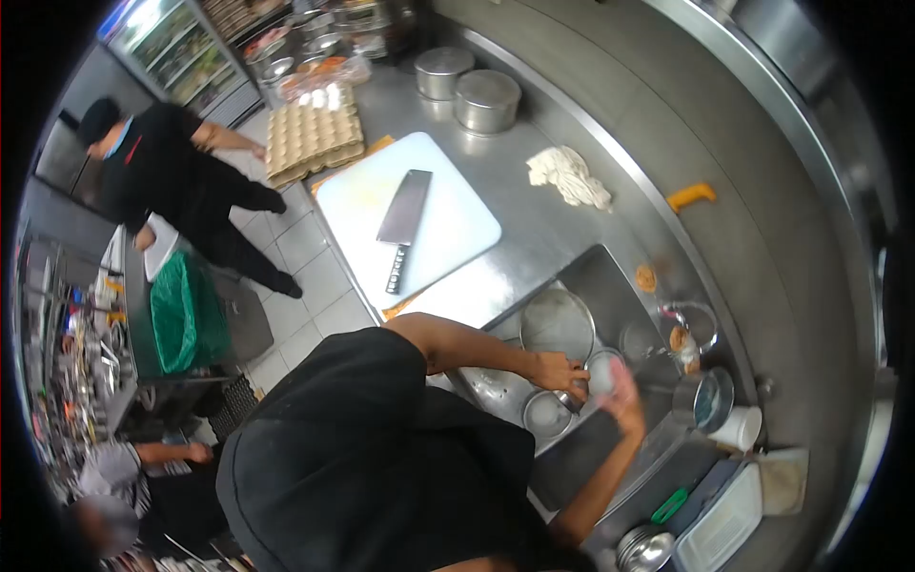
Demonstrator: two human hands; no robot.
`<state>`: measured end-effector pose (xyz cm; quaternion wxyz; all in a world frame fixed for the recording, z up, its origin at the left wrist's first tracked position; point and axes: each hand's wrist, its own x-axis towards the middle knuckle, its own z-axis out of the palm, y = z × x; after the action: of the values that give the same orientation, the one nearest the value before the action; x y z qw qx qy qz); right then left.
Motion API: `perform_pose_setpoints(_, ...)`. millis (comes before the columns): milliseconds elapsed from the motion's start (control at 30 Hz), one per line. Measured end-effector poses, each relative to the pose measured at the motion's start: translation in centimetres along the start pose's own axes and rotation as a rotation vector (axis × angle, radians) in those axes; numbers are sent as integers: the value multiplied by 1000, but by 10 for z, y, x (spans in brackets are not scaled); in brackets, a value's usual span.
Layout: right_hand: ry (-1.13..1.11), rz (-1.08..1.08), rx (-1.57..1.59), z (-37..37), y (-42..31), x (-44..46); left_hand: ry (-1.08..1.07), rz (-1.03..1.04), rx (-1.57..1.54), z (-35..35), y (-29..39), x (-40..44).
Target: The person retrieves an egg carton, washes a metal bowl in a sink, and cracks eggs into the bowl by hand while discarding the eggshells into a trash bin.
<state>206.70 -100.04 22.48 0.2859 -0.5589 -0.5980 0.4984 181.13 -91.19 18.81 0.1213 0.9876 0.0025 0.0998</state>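
Over the metal sink [596,272], my left hand [559,375] has its fingers closed around the rim or handle of a small metal piece by a small round pot [546,416]. To its right is my right hand [624,400], blurred by motion, beside a round whitish bowl or lid [602,372]; whether it holds anything is unclear. A larger round metal pan [557,324] lies in the sink just beyond my left hand.
A cleaver [406,210] rests on a white cutting board [457,214]. Beyond are egg trays [315,138], two metal containers [486,100] and a crumpled cloth [570,176]. A co-worker [172,172] stands at left, another person [162,477] at lower left.
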Motion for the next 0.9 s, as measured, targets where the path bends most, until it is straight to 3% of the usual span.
perform_pose_setpoints(33, -24, 62, 53, 35, -10, -9, 10, -28, 14, -9, -6, -2)
perform_pose_setpoints(100, 178, -34, -228, 90, -40, -11, 110, -122, -179, -24, -12, -8)
perform_pose_setpoints(133, 170, -37, -227, 96, -41, -8, 98, -177, -209, -33, -8, -13)
perform_pose_setpoints(200, 130, 342, -480, 103, -45, 8, 89, -289, -285, -55, -5, -27)
perform_pose_setpoints(267, 84, 48, -567, 104, -74, 33, 105, -513, -325, -82, 1, -51)
perform_pose_setpoints(333, 270, -207, -837, 117, -125, 69, 551, -586, -271, -138, 9, -90)
perform_pose_setpoints(400, 417, -157, -858, 138, -207, 105, 824, -684, -263, -170, 4, -139)
perform_pose_setpoints(433, 537, -342, -787, 150, -216, 125, 1008, -697, -146, -190, 3, -165)
perform_pose_setpoints(500, 769, -811, -624, 177, -214, 174, 1142, -896, -2, -208, -9, -226)
perform_pose_setpoints(567, 654, -1011, -683, 198, -180, 218, 1165, -1041, 175, -218, -26, -298)
perform_pose_setpoints(600, 648, -1001, -695, 208, -172, 233, 1215, -1137, 198, -228, -28, -329)
perform_pose_setpoints(667, 359, -722, -1002, 229, -165, 255, 1285, -1255, 310, -247, -32, -392)
perform_pose_setpoints(767, 504, -566, -834, 237, -214, 271, 1308, -1383, 442, -275, -47, -481)
perform_pose_setpoints(800, 613, -665, -822, 241, -228, 276, 1295, -1389, 412, -275, -54, -510)
perform_pose_setpoints(900, 445, -542, -1019, 256, -201, 302, 1291, -1530, 452, -292, -104, -574)
